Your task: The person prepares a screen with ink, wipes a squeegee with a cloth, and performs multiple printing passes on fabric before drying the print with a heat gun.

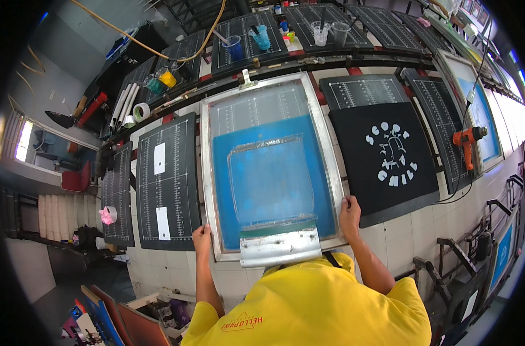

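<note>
In front of me lies a screen printing frame [327, 144] with a metal rim and mesh, blue over its lower part. A wide squeegee [280, 245] with a metal holder rests across its near end, a dark ink streak along its blade. My left hand [202, 237] is closed at the near left side of the frame, fingers curled against the rim. My right hand [349, 218] is closed at the near right side, touching the rim. The undersides of both grips are hidden. Another streak of ink [268, 142] lies across the mesh's far part.
To the right, a black shirt [383, 155] with a white print covers a board. At the left, a gridded board [167, 190] bears two white patches. A heat gun [469, 144] sits farther right with its cord. Several ink cups [261, 39] stand on the far boards.
</note>
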Motion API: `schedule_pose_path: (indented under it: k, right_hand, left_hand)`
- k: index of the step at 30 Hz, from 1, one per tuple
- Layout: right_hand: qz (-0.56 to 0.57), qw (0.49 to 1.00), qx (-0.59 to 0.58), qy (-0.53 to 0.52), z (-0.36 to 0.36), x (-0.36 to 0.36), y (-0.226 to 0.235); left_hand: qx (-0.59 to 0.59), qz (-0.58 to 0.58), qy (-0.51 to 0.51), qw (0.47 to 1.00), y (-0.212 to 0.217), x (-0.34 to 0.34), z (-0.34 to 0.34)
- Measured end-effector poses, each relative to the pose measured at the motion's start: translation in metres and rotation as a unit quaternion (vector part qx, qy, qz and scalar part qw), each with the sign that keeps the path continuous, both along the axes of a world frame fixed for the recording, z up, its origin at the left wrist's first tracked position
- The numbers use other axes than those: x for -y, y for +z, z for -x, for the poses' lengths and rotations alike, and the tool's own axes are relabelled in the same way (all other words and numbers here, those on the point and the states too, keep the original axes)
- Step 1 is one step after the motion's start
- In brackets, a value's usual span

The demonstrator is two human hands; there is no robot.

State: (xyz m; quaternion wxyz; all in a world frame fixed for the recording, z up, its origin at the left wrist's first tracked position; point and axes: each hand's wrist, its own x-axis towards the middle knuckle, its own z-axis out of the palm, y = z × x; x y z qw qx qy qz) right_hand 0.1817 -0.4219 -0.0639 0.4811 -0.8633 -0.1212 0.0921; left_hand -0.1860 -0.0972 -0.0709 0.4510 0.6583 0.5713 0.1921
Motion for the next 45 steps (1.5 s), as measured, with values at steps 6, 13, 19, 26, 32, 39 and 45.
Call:
schedule_pose_path:
  k: [6, 13, 19, 26, 32, 39, 45]
  right_hand:
    - [-0.001, 1.0, -0.027, 0.001, 0.0, -0.002, -0.008]
    - [0.041, 0.998, -0.051, 0.01, -0.003, -0.002, -0.009]
    - [0.012, 0.998, -0.051, 0.018, -0.011, 0.006, -0.018]
    - [-0.022, 0.999, -0.016, 0.018, -0.05, 0.05, 0.026]
    - [-0.023, 0.999, -0.022, 0.022, -0.154, 0.154, 0.024]
    - [0.014, 0.998, 0.003, -0.067, -0.271, 0.299, 0.03]
    - [0.091, 0.994, -0.033, -0.045, -0.332, 0.37, 0.03]
  left_hand:
    - [0.097, 0.141, 0.082, 0.982, 0.011, 0.001, 0.0]
    - [0.162, 0.059, 0.11, 0.979, 0.004, 0.011, -0.003]
    - [0.13, -0.015, 0.103, 0.986, 0.022, 0.014, -0.006]
    - [0.179, -0.009, 0.113, 0.977, 0.051, 0.071, -0.037]
    - [0.185, -0.042, 0.125, 0.974, 0.052, 0.178, -0.135]
    - [0.209, -0.034, 0.073, 0.975, 0.033, 0.313, -0.277]
    - [0.176, -0.041, 0.044, 0.983, 0.025, 0.373, -0.338]
